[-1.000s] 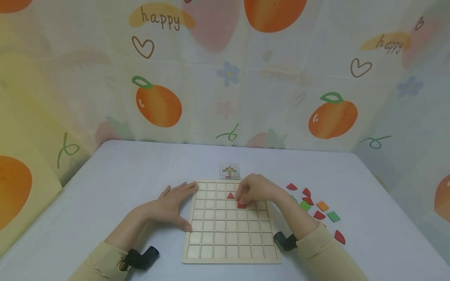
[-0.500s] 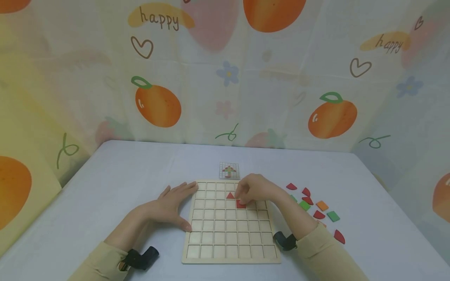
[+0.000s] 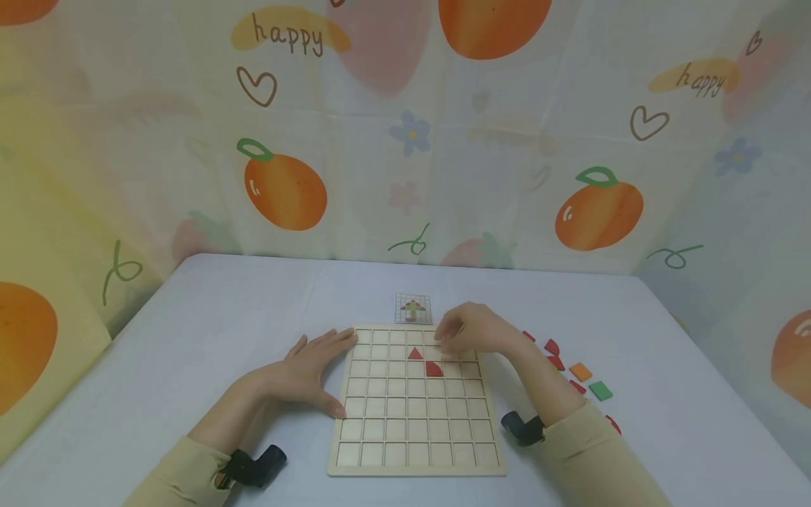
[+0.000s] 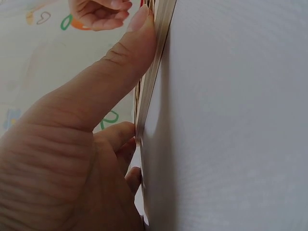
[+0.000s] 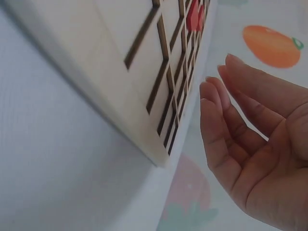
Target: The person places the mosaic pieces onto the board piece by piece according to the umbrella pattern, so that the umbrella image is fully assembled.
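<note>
A pale wooden grid board (image 3: 388, 428) lies on the white table. My left hand (image 3: 305, 373) spreads along its left edge; the thumb and fingertips touch the rim, and the left wrist view shows the thumb (image 4: 120, 67) on the edge. Over the upper right cells hovers my right hand (image 3: 472, 329). In the right wrist view that hand (image 5: 262, 139) has loosely bent fingers and nothing between them. A red triangle piece (image 3: 415, 354) sits in one cell. One row lower and to the right lies a red quarter-round piece (image 3: 434, 369).
Behind the board lies a small pattern card (image 3: 413, 308) showing a tree-like figure. Right of the board are loose pieces, among them an orange square (image 3: 580, 372), a green square (image 3: 600, 391) and several red ones (image 3: 552, 346), partly hidden by the right forearm.
My right hand has let go of the red quarter-round piece and risen up and to the right, uncovering it in its cell. My left hand has stayed at the board's edge.
</note>
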A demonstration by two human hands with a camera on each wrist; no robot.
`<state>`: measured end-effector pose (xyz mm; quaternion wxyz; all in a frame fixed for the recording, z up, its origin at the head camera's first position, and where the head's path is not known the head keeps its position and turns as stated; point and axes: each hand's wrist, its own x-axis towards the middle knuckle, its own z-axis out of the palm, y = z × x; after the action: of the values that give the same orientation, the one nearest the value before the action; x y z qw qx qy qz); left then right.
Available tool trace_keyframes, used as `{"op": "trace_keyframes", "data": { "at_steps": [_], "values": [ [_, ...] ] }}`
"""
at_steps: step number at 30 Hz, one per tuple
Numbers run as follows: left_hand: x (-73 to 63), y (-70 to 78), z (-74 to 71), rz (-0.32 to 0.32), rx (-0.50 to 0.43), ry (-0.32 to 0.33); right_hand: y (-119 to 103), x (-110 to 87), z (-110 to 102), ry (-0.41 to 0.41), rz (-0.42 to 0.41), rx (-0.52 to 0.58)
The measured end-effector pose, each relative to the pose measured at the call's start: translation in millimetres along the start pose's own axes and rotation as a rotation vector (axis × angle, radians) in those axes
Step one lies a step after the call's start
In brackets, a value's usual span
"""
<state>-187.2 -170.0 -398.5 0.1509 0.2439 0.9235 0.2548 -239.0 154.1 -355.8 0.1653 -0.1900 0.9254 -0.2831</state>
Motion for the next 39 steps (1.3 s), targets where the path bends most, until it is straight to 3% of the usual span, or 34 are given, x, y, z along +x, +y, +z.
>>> {"op": "trace_keyframes", "data": {
  "at_steps": [19,26,39],
  "values": [
    [0.7,0.9,0.1,-0.002,0.004,0.0,60.4,-18.2,-40.9,0.188,0.241,-0.003],
    [0.6,0.8,-0.2,-0.002,0.001,-0.001,76.3,-27.0,-47.2,0.195,0.356,0.002],
    [1.3,-0.5,0.0,0.007,0.01,0.0,89.0,-42.4,-50.5,0.178,0.448,-0.036]
  ]
}}
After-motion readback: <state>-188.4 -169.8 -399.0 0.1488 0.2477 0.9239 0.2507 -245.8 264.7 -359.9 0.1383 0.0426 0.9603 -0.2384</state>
